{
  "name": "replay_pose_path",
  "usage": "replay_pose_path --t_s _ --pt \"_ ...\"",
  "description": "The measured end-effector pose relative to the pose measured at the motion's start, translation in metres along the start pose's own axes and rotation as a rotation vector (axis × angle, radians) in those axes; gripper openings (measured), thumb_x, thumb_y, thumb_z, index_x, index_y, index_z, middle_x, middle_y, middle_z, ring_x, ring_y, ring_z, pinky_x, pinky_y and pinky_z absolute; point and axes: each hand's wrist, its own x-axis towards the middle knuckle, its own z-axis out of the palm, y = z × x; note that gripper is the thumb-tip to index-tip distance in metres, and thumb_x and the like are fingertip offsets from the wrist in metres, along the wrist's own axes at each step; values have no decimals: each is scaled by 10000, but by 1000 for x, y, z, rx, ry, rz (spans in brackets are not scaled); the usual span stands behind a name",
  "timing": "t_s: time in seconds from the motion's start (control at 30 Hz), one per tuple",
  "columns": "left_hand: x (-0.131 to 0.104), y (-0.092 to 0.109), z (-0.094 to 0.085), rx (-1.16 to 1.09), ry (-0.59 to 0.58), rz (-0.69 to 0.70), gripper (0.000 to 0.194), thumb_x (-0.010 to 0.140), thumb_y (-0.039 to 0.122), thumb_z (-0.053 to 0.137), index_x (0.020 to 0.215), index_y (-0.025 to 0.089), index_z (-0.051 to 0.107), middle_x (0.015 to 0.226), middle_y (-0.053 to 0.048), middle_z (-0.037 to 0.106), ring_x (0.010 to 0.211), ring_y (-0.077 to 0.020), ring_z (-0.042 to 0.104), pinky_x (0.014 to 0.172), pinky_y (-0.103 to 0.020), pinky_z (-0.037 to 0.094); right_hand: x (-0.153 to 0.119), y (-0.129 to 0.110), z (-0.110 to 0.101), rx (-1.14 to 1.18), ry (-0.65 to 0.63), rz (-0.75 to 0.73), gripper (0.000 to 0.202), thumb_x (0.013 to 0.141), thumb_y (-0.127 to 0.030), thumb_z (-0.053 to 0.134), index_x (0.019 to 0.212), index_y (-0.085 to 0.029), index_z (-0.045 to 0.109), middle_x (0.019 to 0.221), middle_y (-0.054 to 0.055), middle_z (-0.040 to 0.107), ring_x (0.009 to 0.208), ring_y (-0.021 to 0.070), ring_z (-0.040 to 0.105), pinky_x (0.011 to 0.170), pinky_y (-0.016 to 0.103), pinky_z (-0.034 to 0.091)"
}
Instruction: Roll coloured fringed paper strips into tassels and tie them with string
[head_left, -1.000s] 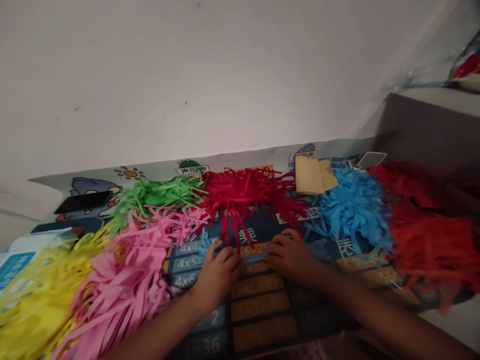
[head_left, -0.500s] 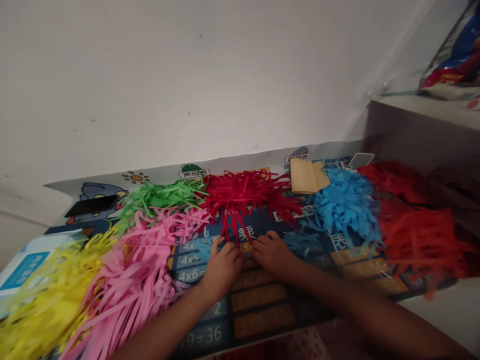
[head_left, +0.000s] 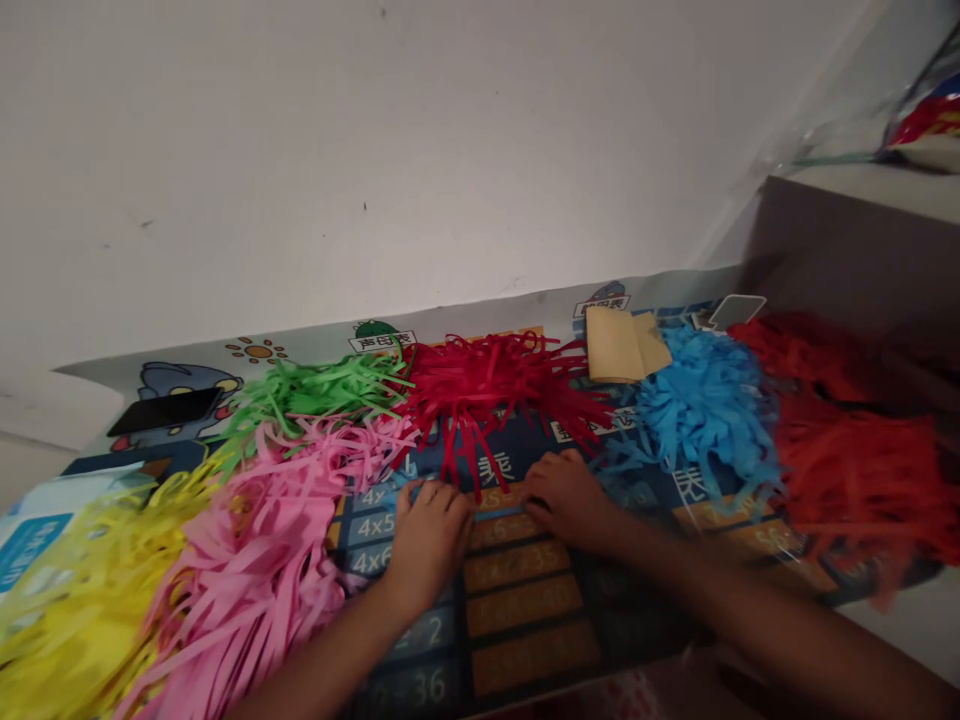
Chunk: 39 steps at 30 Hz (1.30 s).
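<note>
Between my two hands a narrow blue strip (head_left: 499, 514) is stretched level above the printed mat (head_left: 517, 605). My left hand (head_left: 433, 535) is closed on its left part, with blue fringe showing past the fingers. My right hand (head_left: 568, 500) is closed on the other part, fingers curled down. Loose blue fringe (head_left: 626, 490) lies just right of that hand. Beyond my hands sits a red fringed bundle (head_left: 495, 385), whose hanging strands reach almost to my fingers. The strip's ends are partly hidden by the hands.
To the left lie pink (head_left: 277, 540), yellow (head_left: 97, 590) and green (head_left: 315, 385) fringed bundles, a dark phone (head_left: 165, 411) and a light blue packet (head_left: 45, 530). At right are a blue bundle (head_left: 705, 410), folded tan paper (head_left: 622, 345) and orange-red bundles (head_left: 862, 480). A wall (head_left: 450, 150) stands behind.
My hands have drawn apart, left hand leftward and right hand rightward. More of the blue strip now shows between them. The view has shifted slightly.
</note>
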Motion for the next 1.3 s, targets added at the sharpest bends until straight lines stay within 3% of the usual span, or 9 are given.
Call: replay_pose_path --t_s 0.1,0.23,0.4,0.5,0.6,0.73,0.87,1.1,1.3 --pt "-1 0 3 33 -11 202 268 825 119 677 1018 303 652 938 35 690 985 -204 555 1020 -476 245 -2 3 -1 -89 12 -241 96 914 -230 601 833 -201 644 864 14 671 883 197 505 794 390 253" --pt "5 2 20 35 -8 267 178 839 165 675 988 259 659 876 26 684 904 -179 580 1055 -505 217 -1 5 9 -257 48 -413 113 926 -148 554 844 -153 633 871 55 661 847 204 483 803 407 271" --pt "21 5 28 27 138 277 126 859 122 616 791 222 650 730 47 675 734 -157 597 1028 -490 279 8 1 11 -172 122 -291 147 892 -142 567 766 -157 642 732 37 641 765 181 499 765 382 279" --pt "19 7 -6 -13 240 352 186 908 105 518 862 213 662 796 23 711 719 -150 624 1057 -475 278 3 -21 -18 -75 180 -193 124 904 -243 594 823 -184 667 807 29 676 803 177 521 765 369 284" --pt "7 10 -56 -52 244 494 299 940 99 420 1060 226 663 932 -5 745 802 -153 669 1116 -439 245 -5 -50 -54 320 171 -62 192 951 -335 543 913 -232 700 887 17 698 828 170 532 761 334 308" --pt "-7 14 -92 -63 254 572 355 922 129 420 1163 261 645 953 4 764 826 -156 700 1096 -344 319 -7 -68 -70 1181 -179 108 422 863 -541 569 669 -182 672 608 -30 564 586 120 457 592 251 338" --pt "-17 23 -81 -183 386 435 241 921 168 499 1074 259 662 888 17 765 770 -133 708 1017 -296 418 -10 -80 -49 1581 -105 334 397 610 -551 784 646 -171 677 611 -42 571 570 103 474 570 231 372" --pt "-31 51 -48 -443 426 -25 147 903 297 558 859 258 693 800 5 723 772 -164 703 835 -286 557 -28 -110 -17 1611 319 552 357 685 -482 750 622 -172 586 544 -49 525 403 72 454 414 186 333" --pt "-25 62 -44 -619 410 -122 202 899 356 553 835 252 713 816 -5 762 780 -167 733 714 -228 600 -33 -106 -13 1569 363 548 306 700 -426 752 628 -171 599 536 -45 526 424 87 501 427 185 366"
